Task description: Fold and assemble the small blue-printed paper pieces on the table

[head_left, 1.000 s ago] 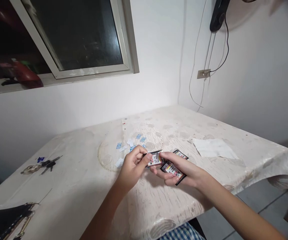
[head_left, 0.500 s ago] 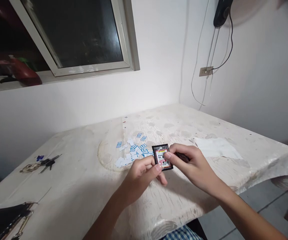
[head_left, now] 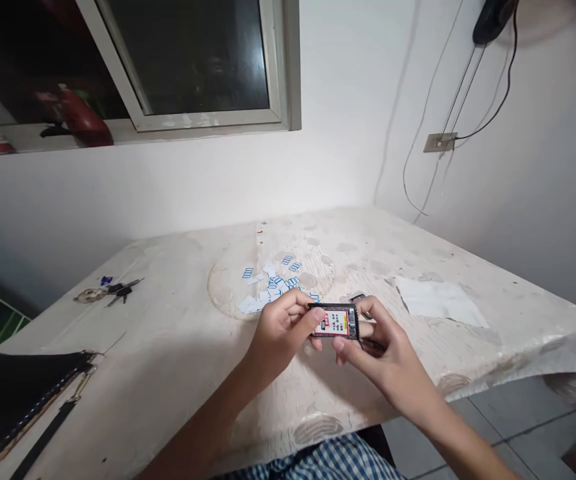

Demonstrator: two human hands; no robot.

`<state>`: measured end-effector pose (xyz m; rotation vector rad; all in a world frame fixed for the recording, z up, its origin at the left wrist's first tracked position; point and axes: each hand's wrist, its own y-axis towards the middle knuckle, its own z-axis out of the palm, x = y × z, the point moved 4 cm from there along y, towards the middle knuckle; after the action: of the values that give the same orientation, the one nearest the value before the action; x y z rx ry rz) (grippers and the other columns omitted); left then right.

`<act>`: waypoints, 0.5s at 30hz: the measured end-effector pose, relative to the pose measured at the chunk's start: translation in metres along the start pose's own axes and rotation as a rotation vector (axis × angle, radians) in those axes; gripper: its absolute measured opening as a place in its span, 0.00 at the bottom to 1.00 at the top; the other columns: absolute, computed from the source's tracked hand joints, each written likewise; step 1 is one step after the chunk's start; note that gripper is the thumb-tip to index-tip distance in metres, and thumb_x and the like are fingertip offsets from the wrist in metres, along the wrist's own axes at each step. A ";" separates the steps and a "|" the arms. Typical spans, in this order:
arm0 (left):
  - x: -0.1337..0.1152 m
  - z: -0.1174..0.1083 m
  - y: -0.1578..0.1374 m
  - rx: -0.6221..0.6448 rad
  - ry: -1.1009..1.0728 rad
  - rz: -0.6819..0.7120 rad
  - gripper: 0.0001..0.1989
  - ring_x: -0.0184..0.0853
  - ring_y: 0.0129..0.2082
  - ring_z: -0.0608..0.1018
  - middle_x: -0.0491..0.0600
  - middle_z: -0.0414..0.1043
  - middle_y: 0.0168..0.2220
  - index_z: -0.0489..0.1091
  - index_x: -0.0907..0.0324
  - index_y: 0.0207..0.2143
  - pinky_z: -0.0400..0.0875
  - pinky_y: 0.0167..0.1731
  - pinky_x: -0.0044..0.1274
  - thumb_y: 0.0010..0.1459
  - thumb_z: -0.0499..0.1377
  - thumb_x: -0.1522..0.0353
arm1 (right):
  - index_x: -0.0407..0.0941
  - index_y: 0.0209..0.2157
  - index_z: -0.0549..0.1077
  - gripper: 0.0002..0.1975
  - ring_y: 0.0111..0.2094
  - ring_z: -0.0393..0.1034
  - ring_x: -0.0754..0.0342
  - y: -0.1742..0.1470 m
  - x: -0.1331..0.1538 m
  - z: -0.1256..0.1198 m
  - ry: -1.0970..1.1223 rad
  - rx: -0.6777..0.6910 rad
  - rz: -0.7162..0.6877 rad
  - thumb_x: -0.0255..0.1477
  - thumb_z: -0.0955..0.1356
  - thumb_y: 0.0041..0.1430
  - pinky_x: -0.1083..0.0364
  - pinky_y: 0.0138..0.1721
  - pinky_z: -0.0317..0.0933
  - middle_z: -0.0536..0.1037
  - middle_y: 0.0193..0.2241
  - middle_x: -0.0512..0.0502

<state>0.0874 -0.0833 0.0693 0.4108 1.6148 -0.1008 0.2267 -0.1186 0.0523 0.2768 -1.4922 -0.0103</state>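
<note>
Both hands hold a small black-edged sachet (head_left: pixel 337 323) with a white, red and yellow printed label, turned sideways above the table. My left hand (head_left: pixel 288 327) pinches its left end, thumb on top and fingers beneath. At the right end, the thumb and fingers of my right hand (head_left: pixel 388 353) touch its edges. Something dark shows under the right fingers, partly hidden, and I cannot make out what it is. Another dark-edged piece (head_left: pixel 357 298) peeks out just behind the right fingertips. Beyond the hands lies a pile of small white slips with blue stripes (head_left: pixel 275 288).
Keys (head_left: pixel 121 289) lie on the left of the plastic-covered table (head_left: pixel 168 347), near a black pouch (head_left: pixel 23 393) with a strap. A white sheet (head_left: pixel 438 301) rests on the right. Behind are a wall, a window and a socket (head_left: pixel 440 143) with cords.
The sachet has turned from upright to sideways. My right thumb has moved from its face to its lower right edge. The camera view has swung left.
</note>
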 end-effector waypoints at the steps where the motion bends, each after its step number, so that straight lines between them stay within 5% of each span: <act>1: -0.002 0.000 -0.001 0.003 -0.003 -0.010 0.09 0.27 0.18 0.72 0.43 0.69 0.21 0.65 0.60 0.27 0.68 0.21 0.21 0.51 0.60 0.64 | 0.48 0.36 0.57 0.16 0.24 0.66 0.57 -0.004 -0.003 0.001 0.000 0.014 0.012 0.35 0.69 0.53 0.58 0.28 0.57 0.73 0.22 0.53; 4: -0.007 0.002 -0.004 0.129 0.007 -0.069 0.08 0.27 0.18 0.71 0.44 0.69 0.22 0.69 0.60 0.28 0.69 0.19 0.21 0.48 0.62 0.65 | 0.48 0.43 0.58 0.14 0.25 0.65 0.57 -0.014 -0.006 0.001 -0.057 0.097 0.041 0.37 0.64 0.58 0.58 0.29 0.57 0.72 0.22 0.53; 7: -0.012 0.005 -0.006 0.240 0.054 -0.104 0.08 0.27 0.19 0.71 0.44 0.68 0.21 0.71 0.61 0.29 0.69 0.20 0.21 0.49 0.61 0.65 | 0.47 0.38 0.62 0.11 0.26 0.66 0.57 -0.018 -0.004 0.002 -0.107 0.143 0.015 0.39 0.63 0.59 0.57 0.31 0.57 0.72 0.25 0.51; 15: -0.010 0.010 -0.030 0.060 -0.012 -0.058 0.09 0.32 0.34 0.75 0.48 0.73 0.32 0.71 0.59 0.34 0.71 0.37 0.24 0.49 0.62 0.67 | 0.47 0.28 0.57 0.17 0.24 0.64 0.57 -0.036 -0.017 0.012 0.101 -0.031 0.122 0.42 0.67 0.53 0.58 0.28 0.56 0.70 0.20 0.53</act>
<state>0.0874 -0.1166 0.0726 0.4094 1.6149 -0.1958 0.2193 -0.1530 0.0296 0.1581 -1.4053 0.0769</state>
